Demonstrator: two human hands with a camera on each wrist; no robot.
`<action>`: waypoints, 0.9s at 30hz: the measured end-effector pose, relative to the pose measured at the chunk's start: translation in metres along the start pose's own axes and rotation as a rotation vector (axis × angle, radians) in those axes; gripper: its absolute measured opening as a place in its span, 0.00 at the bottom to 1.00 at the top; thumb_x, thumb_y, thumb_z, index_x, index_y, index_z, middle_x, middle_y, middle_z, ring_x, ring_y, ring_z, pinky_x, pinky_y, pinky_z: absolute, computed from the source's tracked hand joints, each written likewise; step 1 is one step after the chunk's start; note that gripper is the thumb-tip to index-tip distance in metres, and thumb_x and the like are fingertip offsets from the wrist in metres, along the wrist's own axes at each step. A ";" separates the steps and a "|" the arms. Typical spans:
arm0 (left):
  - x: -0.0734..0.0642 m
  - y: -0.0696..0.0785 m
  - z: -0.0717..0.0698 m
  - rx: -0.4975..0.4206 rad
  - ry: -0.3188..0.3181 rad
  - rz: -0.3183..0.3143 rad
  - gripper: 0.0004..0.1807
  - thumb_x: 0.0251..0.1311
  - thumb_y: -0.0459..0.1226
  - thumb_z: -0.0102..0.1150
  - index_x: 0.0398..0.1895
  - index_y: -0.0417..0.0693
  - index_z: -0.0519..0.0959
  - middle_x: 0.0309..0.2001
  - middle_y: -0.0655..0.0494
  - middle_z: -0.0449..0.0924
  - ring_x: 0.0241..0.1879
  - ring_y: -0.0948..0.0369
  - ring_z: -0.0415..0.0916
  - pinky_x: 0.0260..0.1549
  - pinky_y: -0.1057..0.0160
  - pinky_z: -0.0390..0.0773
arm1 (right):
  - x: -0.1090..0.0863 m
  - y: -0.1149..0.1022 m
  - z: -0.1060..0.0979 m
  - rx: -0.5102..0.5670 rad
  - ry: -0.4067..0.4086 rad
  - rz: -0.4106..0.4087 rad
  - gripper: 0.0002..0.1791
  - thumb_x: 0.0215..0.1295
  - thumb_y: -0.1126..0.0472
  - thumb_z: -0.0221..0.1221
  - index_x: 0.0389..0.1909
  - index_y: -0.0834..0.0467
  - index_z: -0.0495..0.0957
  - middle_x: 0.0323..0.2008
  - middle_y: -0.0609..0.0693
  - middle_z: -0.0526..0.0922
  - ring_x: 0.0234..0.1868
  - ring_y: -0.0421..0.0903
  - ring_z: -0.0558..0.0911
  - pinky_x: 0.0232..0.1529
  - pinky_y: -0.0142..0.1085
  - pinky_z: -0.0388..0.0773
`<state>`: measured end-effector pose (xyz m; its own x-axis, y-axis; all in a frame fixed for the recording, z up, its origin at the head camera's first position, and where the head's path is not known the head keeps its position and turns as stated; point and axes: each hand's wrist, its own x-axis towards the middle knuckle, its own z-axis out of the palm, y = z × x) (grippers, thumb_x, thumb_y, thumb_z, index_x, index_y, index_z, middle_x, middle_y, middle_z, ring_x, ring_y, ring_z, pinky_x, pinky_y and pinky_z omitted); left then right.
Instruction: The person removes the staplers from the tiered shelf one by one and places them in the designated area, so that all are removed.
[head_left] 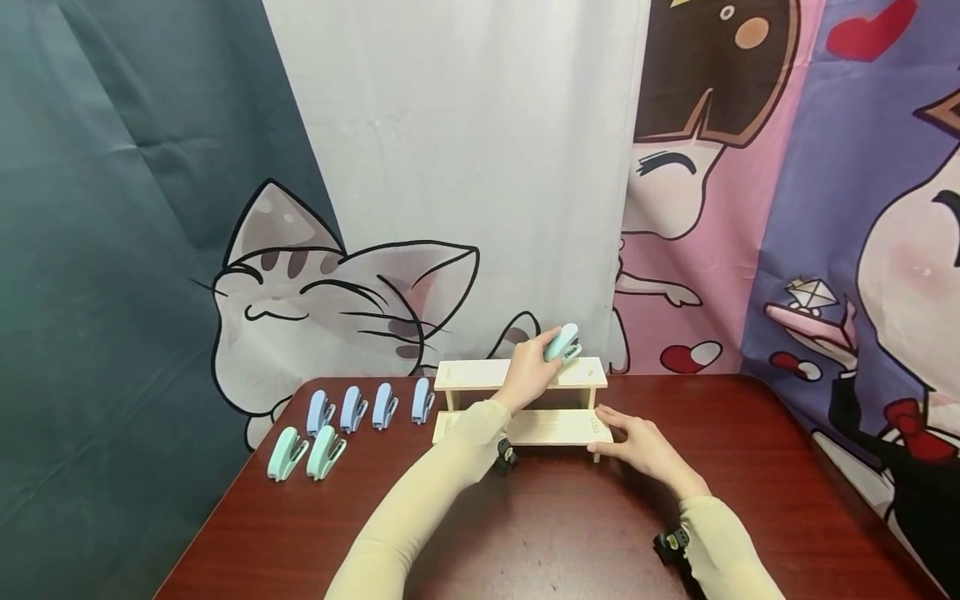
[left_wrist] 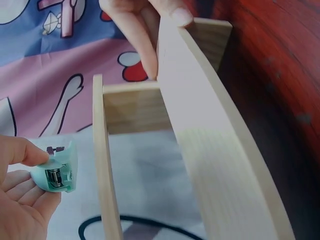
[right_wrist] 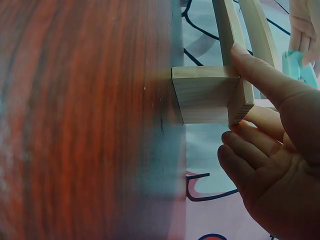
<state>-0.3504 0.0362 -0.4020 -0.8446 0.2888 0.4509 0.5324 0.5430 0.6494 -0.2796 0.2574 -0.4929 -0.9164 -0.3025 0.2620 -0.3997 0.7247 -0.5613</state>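
My left hand (head_left: 529,367) pinches a mint-green stapler (head_left: 564,343) between thumb and fingers at the right part of the upper tier of a two-tier light wooden rack (head_left: 555,427). In the left wrist view, a gap shows between the stapler (left_wrist: 62,172) and the upper board (left_wrist: 101,150). At the lower tier's right end, my right hand (head_left: 643,446) grips the board. The right wrist view shows the thumb on one face of that board (right_wrist: 241,100), with fingers behind it.
On the table's left stand several blue staplers (head_left: 354,408) in a row, with two mint-green staplers (head_left: 326,452) in front. The dark red wooden table (head_left: 555,533) ends just behind the rack, where a printed curtain (head_left: 465,167) hangs.
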 end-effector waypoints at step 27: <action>-0.027 -0.057 -0.104 0.032 0.171 -0.080 0.30 0.58 0.25 0.60 0.68 0.36 0.72 0.60 0.37 0.78 0.51 0.46 0.82 0.50 0.50 0.81 | 0.000 0.000 0.001 -0.007 0.018 -0.015 0.42 0.56 0.44 0.72 0.66 0.65 0.74 0.66 0.61 0.75 0.66 0.62 0.74 0.63 0.58 0.70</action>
<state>-0.3525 -0.0849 -0.3873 -0.8604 0.1067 0.4982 0.4597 0.5844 0.6687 -0.2797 0.2565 -0.4938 -0.9100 -0.3018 0.2843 -0.4128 0.7244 -0.5522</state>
